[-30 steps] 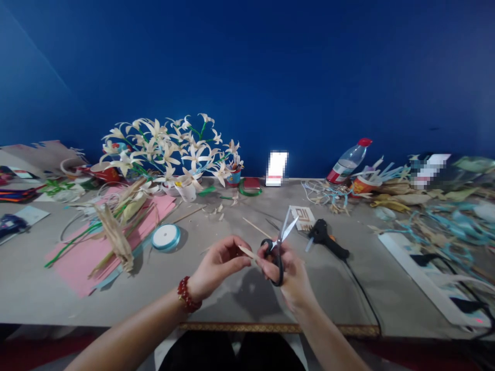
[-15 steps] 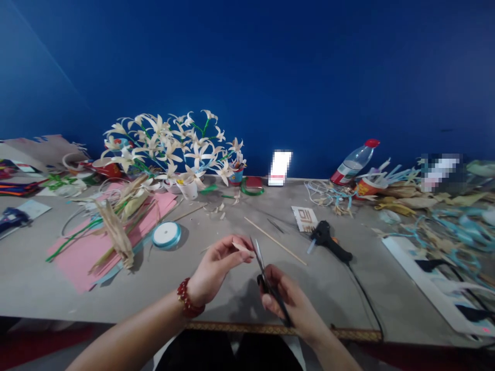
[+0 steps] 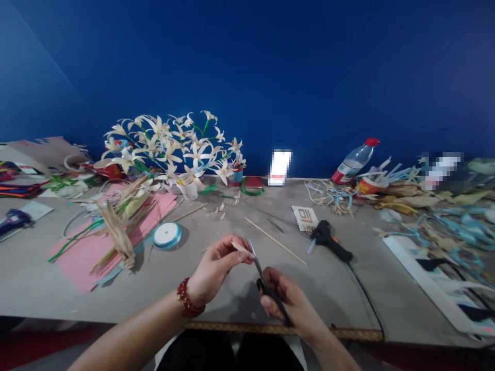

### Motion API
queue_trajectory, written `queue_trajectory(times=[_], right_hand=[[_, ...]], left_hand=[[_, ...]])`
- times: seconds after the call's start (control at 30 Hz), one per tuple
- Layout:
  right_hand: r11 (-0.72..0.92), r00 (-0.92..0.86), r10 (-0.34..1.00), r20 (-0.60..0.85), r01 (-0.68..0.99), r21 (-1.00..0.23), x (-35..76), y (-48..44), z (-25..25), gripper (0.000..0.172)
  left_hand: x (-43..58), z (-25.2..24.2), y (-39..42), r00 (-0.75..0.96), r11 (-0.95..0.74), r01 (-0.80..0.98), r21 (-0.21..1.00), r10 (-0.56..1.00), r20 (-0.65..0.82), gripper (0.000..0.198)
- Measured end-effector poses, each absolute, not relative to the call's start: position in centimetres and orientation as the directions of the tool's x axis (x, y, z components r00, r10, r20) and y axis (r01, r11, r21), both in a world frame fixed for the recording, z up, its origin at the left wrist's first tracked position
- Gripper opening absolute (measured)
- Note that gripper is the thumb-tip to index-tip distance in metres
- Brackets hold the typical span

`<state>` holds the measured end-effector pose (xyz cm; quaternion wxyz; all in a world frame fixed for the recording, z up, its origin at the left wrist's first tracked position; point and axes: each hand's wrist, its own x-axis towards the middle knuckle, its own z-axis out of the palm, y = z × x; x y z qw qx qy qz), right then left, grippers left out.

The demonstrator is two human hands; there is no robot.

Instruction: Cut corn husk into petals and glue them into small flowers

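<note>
Between the thumb and fingers of my left hand is a small pale husk piece. A red bead bracelet is on that wrist. My right hand is closed round the black handles of a pair of scissors. The scissor blades look closed together and point up and away, their tips beside the husk piece at my left fingertips. Part of the handles is hidden by my right fingers. A thin wooden stick lies just beyond both hands.
Pale flowers stand in cups at the back left. Pink paper and a ribbon spool lie left. Right are a black glue gun, its cord, a power strip, and a tilted bottle.
The scissor blades have come together from a slightly open spread. Both hands have stayed almost in place, with the husk piece still in my left fingers.
</note>
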<state>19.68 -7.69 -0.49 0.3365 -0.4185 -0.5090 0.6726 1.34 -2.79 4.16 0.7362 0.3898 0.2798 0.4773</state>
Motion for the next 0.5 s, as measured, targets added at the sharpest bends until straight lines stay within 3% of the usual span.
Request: queue_trajectory(times=[0.5], right_hand=[[-0.292, -0.385, 0.882, -0.273, 0.01, -0.957, 19.54, -7.76, -0.27, 0.055]], left_hand=[[1.2, 4.07, -2.77, 0.401, 0.238, -0.471, 0.849, 0.915, -0.034, 0.011]])
